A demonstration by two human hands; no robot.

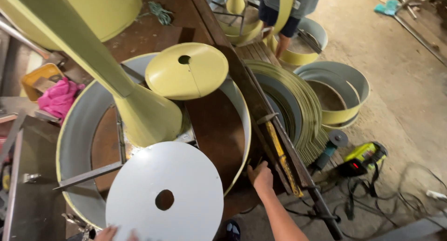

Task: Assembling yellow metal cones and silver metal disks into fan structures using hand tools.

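At the bottom of the view, near six o'clock, a pale grey metal disc with a centre hole (164, 194) is held tilted, its broad face turned up toward the camera and its lower edge cut off by the frame. Only the fingertips of the left hand (111, 232) are seen under that edge at seven o'clock; whether they pinch the disc or merely prop it cannot be told. The right hand (260, 176), at four o'clock from the disc, is laid on the rim of the large round metal ring (77, 129), fingers bent over the edge, forearm running down to the frame's bottom. Above the disc, a yellow-green funnel-shaped cone (139, 110) is stood inside the ring, its narrow end pointing to eleven o'clock. At twelve o'clock a yellow-green slit disc (186, 71) is rested. A stack of metal rings (302, 110) is leaned at three o'clock, beside an angle grinder (331, 145).
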